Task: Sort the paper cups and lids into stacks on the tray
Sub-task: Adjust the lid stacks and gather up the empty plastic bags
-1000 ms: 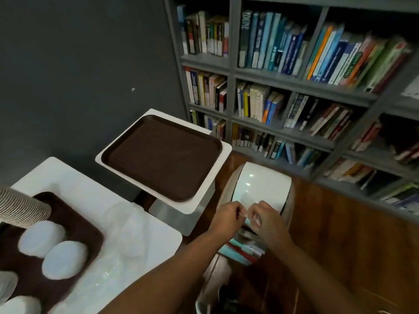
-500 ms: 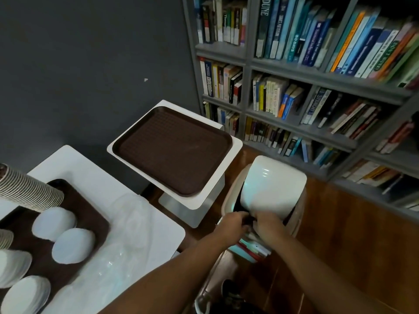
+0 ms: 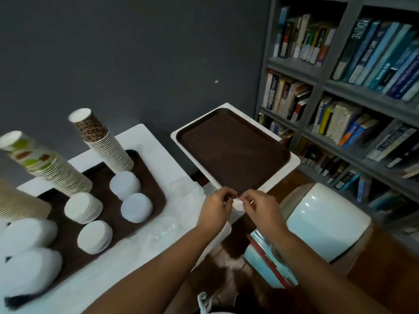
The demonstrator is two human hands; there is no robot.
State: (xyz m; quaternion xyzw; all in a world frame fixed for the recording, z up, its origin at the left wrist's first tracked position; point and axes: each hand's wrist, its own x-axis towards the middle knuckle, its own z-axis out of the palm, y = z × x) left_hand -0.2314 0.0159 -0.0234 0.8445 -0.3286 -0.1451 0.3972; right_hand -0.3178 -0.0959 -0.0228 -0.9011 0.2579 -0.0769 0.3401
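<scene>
A brown tray (image 3: 147, 168) on the white table at left carries a brown-patterned cup stack (image 3: 102, 143), a green-patterned cup stack (image 3: 45, 164) and a ribbed beige cup stack (image 3: 20, 205). Several white lid stacks stand on it, such as one (image 3: 124, 185) at the back and one (image 3: 95, 236) nearer me. A second brown tray (image 3: 233, 152) lies empty on a small white stand. My left hand (image 3: 217, 205) and right hand (image 3: 258, 205) hover close together at that tray's near edge. Their fingers are curled with thumb and fingertips together, and I see nothing in them.
Crumpled clear plastic wrap (image 3: 181, 214) lies on the white table beside the left tray. A white swing-lid bin (image 3: 322, 223) stands on the wooden floor at right, with books (image 3: 267, 257) beside it. A grey bookshelf (image 3: 340, 87) fills the right wall.
Both hands have lifted away from the bin's lid and moved left and up to the empty tray's near edge. The view has swung left, showing the cup stacks.
</scene>
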